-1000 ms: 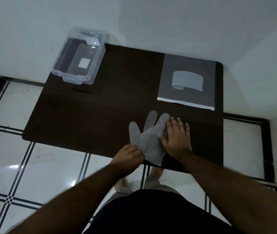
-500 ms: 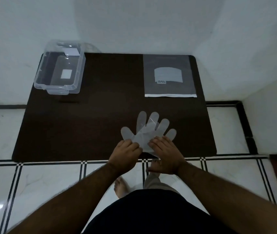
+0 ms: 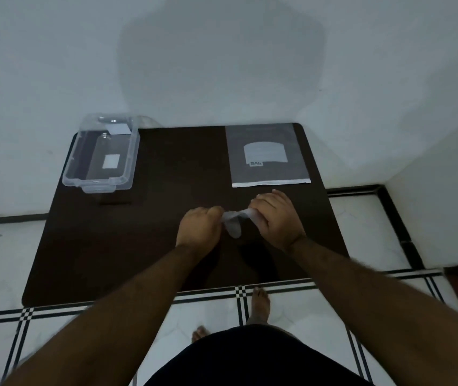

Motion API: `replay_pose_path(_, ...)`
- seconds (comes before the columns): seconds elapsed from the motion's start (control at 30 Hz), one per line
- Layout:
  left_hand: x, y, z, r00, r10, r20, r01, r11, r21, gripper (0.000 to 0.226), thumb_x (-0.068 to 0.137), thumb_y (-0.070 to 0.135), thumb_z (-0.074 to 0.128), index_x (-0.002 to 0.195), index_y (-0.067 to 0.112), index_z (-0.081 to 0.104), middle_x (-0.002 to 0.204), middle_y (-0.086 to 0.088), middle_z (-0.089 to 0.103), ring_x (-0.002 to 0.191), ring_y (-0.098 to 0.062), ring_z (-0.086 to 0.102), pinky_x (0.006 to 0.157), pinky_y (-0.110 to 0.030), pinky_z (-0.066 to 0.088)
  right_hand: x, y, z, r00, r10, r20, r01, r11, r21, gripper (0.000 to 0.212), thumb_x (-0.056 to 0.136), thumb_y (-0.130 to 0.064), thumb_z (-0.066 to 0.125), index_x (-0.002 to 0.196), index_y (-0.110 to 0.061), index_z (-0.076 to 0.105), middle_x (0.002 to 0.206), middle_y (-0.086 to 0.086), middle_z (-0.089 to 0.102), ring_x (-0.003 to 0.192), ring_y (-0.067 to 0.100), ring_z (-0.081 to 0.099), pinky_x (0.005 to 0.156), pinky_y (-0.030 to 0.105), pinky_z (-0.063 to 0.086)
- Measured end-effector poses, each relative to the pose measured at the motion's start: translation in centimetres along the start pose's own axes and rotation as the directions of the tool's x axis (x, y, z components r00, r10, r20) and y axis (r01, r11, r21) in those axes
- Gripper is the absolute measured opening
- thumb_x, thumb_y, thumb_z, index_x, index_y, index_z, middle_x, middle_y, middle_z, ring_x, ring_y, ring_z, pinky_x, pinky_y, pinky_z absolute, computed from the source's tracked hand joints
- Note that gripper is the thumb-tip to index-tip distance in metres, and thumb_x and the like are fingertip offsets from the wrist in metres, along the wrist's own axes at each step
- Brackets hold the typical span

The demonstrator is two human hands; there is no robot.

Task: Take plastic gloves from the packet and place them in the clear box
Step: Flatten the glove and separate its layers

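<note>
A translucent plastic glove is bunched between my two hands above the middle of the dark table. My left hand is closed on its left end, my right hand on its right end, and a loose flap hangs down between them. The grey glove packet lies flat at the table's far right, just beyond my right hand. The clear box stands open at the far left corner, a white label on its bottom.
The table stands against a white wall, with a second wall close on the right. White floor tiles with black lines surround it. My bare feet are at the table's near edge.
The glove lay flat and spread near the table's front edge under my hands. Both hands have since gathered it up, lifted it and moved further in towards the packet.
</note>
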State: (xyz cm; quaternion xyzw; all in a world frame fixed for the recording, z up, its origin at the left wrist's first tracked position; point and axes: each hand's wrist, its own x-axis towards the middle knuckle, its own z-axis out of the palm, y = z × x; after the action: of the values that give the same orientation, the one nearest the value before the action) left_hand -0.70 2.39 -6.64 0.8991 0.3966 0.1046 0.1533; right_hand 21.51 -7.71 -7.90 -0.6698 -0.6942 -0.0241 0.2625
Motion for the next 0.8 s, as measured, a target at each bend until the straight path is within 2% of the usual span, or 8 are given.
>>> replay_pose_path(0.07, 1.1, -0.3, -1.1, 0.999, 0.003, -0.044, -0.001, 0.999, 0.051, 0.021, 0.1, 0.023, 0.063, 0.119, 0.025, 0.073, 0.107, 0.0, 0.078, 0.098, -0.024, 0.068, 0.091, -0.04, 0.049, 0.9, 0.7, -0.8, 1.0, -0.003, -0.003, 0.003, 1.0, 0.017, 0.025, 0.097, -0.022, 0.068, 0.115, -0.006, 0.076, 0.113, 0.012, 0.077, 0.114, 0.029, 0.069, 0.117, 0.047, 0.042)
replay_pose_path(0.13, 2.2, -0.7, -2.0, 0.995, 0.027, -0.099, -0.021, 0.998, 0.054, 0.026, 0.096, 0.02, 0.069, 0.122, 0.02, 0.075, 0.113, -0.002, 0.078, 0.101, -0.026, 0.07, 0.093, -0.043, 0.052, 1.8, 1.2, -1.5, 1.0, -0.014, -0.015, 0.014, 1.0, 0.024, 0.025, 0.099, -0.023, 0.065, 0.115, -0.007, 0.076, 0.114, 0.011, 0.077, 0.114, 0.028, 0.068, 0.117, 0.049, 0.042)
replay_pose_path(0.23, 3.6, -1.4, -3.4, 0.984, 0.086, -0.159, -0.077, 0.995, 0.058, 0.04, 0.084, 0.02, 0.082, 0.122, 0.013, 0.076, 0.115, -0.008, 0.079, 0.104, -0.033, 0.073, 0.092, -0.047, 0.053, 3.2, 1.7, -2.3, 0.998, -0.046, -0.039, 0.047, 0.999, 0.019, 0.025, 0.101, -0.022, 0.063, 0.116, -0.006, 0.076, 0.116, 0.012, 0.076, 0.118, 0.029, 0.068, 0.116, 0.054, 0.043)
replay_pose_path(0.37, 3.6, -1.6, -4.9, 0.979, 0.149, -0.137, -0.138, 0.987, 0.084, 0.064, 0.068, 0.027, 0.099, 0.125, 0.011, 0.074, 0.119, -0.011, 0.078, 0.11, -0.035, 0.073, 0.099, -0.052, 0.053, 3.6, 2.1, -2.9, 0.992, -0.127, -0.008, 0.127, 0.992, 0.009, 0.024, 0.099, -0.019, 0.063, 0.116, -0.008, 0.076, 0.12, 0.012, 0.076, 0.12, 0.028, 0.067, 0.119, 0.053, 0.04)
replay_pose_path(0.5, 1.3, -2.0, -4.0, 0.949, 0.268, -0.164, -0.243, 0.957, 0.16, 0.05, 0.072, 0.022, 0.093, 0.119, 0.009, 0.077, 0.113, -0.013, 0.079, 0.103, -0.037, 0.075, 0.094, -0.055, 0.055, 2.0, 2.3, -2.6, 0.979, -0.184, 0.091, 0.183, 0.983, 0.015, 0.023, 0.099, -0.021, 0.063, 0.115, -0.013, 0.077, 0.122, 0.008, 0.075, 0.123, 0.025, 0.066, 0.124, 0.049, 0.035)
replay_pose_path(0.63, -1.5, -3.1, -1.6, 0.947, 0.316, -0.066, -0.301, 0.939, 0.167, 0.033, 0.084, 0.025, 0.079, 0.116, 0.015, 0.078, 0.112, -0.008, 0.079, 0.103, -0.029, 0.075, 0.093, -0.049, 0.056, 0.0, 2.3, -1.8, 0.951, -0.232, 0.205, 0.239, 0.971, -0.008, 0.029, 0.101, -0.028, 0.056, 0.115, -0.014, 0.077, 0.125, 0.009, 0.076, 0.125, 0.027, 0.067, 0.121, 0.052, 0.039)
replay_pose_path(0.8, -3.4, -3.7, 1.3, 0.939, 0.29, 0.184, -0.324, 0.927, 0.19, 0.042, 0.077, 0.028, 0.092, 0.115, 0.019, 0.077, 0.113, -0.007, 0.079, 0.104, -0.028, 0.075, 0.094, -0.048, 0.057, -1.9, 2.6, -0.3, 0.877, -0.193, 0.441, 0.222, 0.975, -0.015, 0.034, 0.098, -0.035, 0.054, 0.119, -0.02, 0.076, 0.133, 0.009, 0.072, 0.131, 0.03, 0.064, 0.121, 0.055, 0.035)
